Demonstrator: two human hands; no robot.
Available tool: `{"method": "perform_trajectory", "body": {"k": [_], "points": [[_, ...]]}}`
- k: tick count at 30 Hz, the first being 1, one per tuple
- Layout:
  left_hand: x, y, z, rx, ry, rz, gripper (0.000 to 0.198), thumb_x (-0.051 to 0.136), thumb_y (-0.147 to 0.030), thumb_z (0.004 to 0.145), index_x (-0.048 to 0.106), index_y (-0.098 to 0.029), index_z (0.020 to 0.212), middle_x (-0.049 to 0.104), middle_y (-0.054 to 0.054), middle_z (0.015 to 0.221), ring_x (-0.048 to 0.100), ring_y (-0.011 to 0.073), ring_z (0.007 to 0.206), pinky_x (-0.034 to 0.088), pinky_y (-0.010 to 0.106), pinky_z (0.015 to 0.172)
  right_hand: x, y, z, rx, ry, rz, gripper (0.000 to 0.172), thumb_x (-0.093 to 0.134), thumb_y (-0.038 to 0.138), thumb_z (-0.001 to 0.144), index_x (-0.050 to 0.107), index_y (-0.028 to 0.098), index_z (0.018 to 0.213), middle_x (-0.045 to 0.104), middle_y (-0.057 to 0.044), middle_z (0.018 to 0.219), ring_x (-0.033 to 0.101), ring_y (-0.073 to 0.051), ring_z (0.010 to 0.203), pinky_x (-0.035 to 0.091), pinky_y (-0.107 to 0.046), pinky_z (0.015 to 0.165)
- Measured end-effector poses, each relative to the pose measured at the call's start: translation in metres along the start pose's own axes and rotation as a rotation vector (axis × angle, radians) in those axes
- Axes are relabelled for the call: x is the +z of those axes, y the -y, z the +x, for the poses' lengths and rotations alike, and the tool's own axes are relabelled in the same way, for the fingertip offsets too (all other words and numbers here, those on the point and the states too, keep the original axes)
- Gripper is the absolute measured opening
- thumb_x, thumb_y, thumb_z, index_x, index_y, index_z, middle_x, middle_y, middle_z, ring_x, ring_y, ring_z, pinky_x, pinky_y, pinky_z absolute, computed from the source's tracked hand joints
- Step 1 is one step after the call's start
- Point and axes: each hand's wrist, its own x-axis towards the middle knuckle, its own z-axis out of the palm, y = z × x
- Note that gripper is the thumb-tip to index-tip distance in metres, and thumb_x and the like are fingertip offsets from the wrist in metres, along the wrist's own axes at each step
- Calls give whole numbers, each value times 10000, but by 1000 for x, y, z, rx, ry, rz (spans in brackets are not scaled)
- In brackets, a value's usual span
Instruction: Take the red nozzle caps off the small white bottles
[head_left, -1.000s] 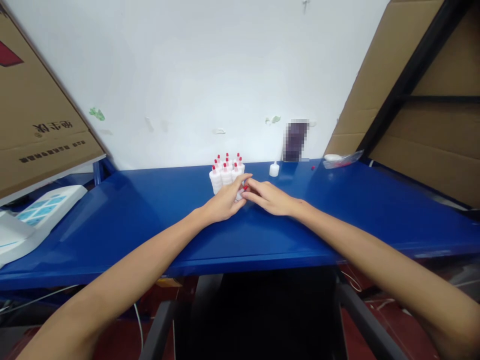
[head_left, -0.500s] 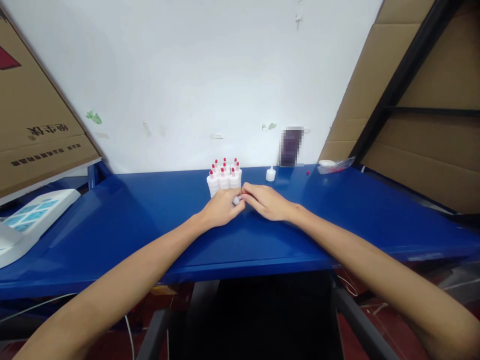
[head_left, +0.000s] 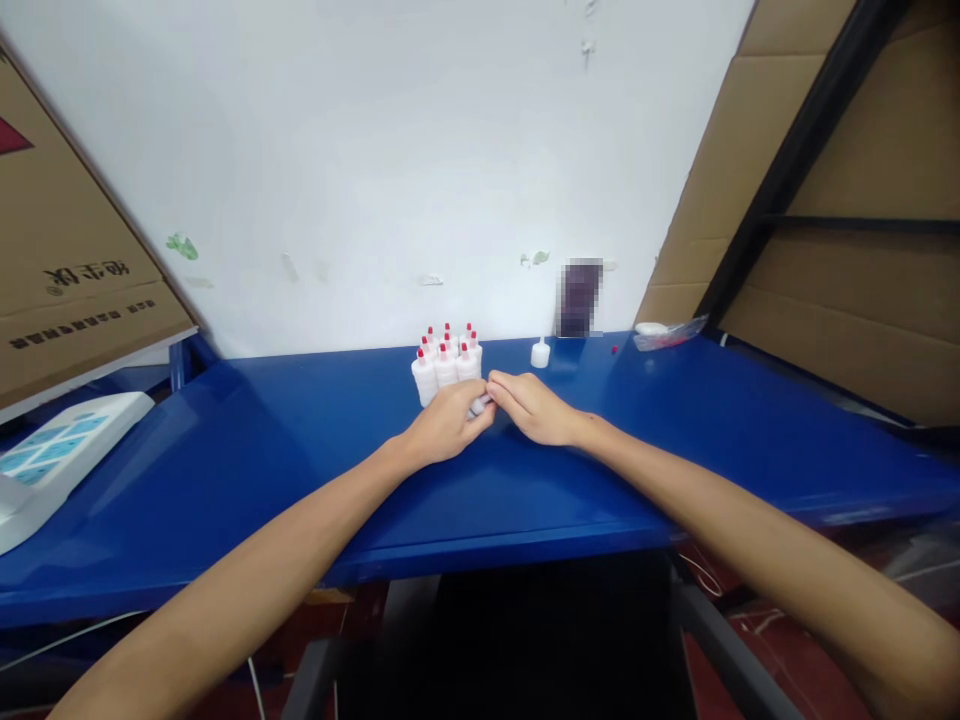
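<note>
A white nozzle piece (head_left: 479, 405) sits between the two hands at the centre of the frame, just above the blue table; much of it is covered by fingers, so its full shape cannot be told. The left hand (head_left: 448, 418) is curled round it, gripping its wider part. The right hand (head_left: 534, 408) is closed in a pinch over its narrow end—the fingertips of both hands meet there, and the very tip is hidden.

Just behind the left hand, a tight cluster of white bottles (head_left: 445, 371) stands upright, their narrow spouts topped with red tips; nine tips can be counted. A bit right of centre, beyond the right hand, a white nozzle cap (head_left: 540, 354) stands on its own, spout upward. Farther right lie a tiny red cap (head_left: 615, 349) and a clear plastic bag (head_left: 675, 336) with something red in it. Between the nozzle cap and the red cap, a dark pixelated rectangle (head_left: 579, 298) rises against the white wall (head_left: 420, 150).

The blue table (head_left: 600, 490) spans the frame from left to right. A white device (head_left: 71, 450) with light-blue panels rests at the left edge, below a printed cardboard box (head_left: 82, 260) at the upper left. Brown cardboard (head_left: 862, 290) and a black bar (head_left: 799, 170) fill the upper right—dark red floor (head_left: 795, 640) shows at the lower right.
</note>
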Motion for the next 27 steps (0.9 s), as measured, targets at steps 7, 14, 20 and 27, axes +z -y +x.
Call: {"method": "perform_trajectory", "body": {"k": [7, 14, 20, 27], "points": [[-7, 4, -5, 61, 31, 117, 267, 436, -262, 1006, 651, -188, 1146, 681, 77, 997, 642, 193, 882, 498, 325, 845, -25, -33, -5, 231, -233, 78, 392, 279, 462, 1056, 325, 257, 725, 384, 33, 638, 422, -158, 603, 352, -308, 631], [-3, 1, -6, 95, 176, 85, 227, 449, -266, 1001, 661, -183, 1005, 705, 57, 965, 652, 191, 862, 489, 319, 813, -49, -64, -18, 421, 143, -372, 238, 393, 429, 1023, 508, 248, 918, 641, -36, 809, 595, -227, 759, 373, -322, 706], [-2, 2, -5, 79, 219, 86, 222, 453, -264, 997, 654, -177, 959, 705, 55, 936, 651, 190, 850, 479, 316, 806, -44, -70, -17, 427, 212, -449, 197, 490, 394, 981, 588, 228, 1020, 657, -60, 806, 597, -234, 761, 339, -318, 660], [-1, 4, -5, 79, 250, 104, 219, 450, -271, 998, 641, -178, 944, 691, 47, 912, 640, 186, 839, 469, 308, 792, -50, -65, -15, 454, 271, -408, 183, 509, 347, 973, 600, 216, 1065, 656, -30, 782, 578, -191, 721, 342, -300, 656]]}}
